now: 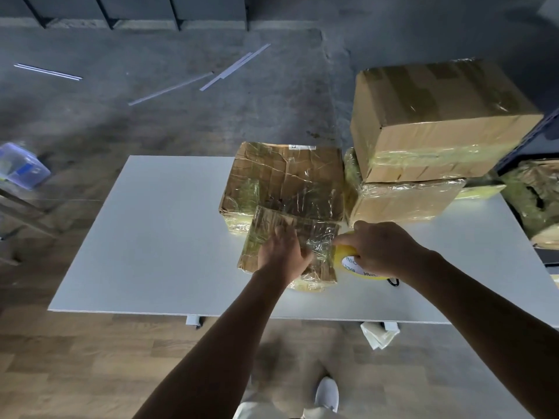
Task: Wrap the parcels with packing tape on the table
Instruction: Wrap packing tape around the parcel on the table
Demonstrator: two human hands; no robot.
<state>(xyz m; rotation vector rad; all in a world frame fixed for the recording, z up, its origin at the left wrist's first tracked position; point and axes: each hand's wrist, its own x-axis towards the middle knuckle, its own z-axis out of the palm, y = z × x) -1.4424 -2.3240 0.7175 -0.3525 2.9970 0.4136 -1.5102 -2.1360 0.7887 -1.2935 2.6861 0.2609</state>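
Concrete floor filled the far half of my view, and wood planking ran nearer to me. At the far left a clear plastic tub sat on the floor, with several pale strips scattered beyond it.

On my feed the white table spread across the middle. Near its centre lay the small parcel, brown card under glossy tape, with its far edge overlapping a larger flat parcel just behind it. The left hand lay on top of the small parcel, fingers spread and pressing it down flat, not curled around anything.

Just beside that parcel's right edge stood the yellow tape roll, its white core label facing me. The right hand grasped the roll from above, fingers curled over its rim. Whether a strip ran from roll to parcel I could not tell.

Further right, two cartons were stacked: the top box rested on the lower box, both banded with tape and touching the flat parcel's right side. At the far right edge a crumpled wrapped bundle was partly cut off. A white shoe showed below the table.
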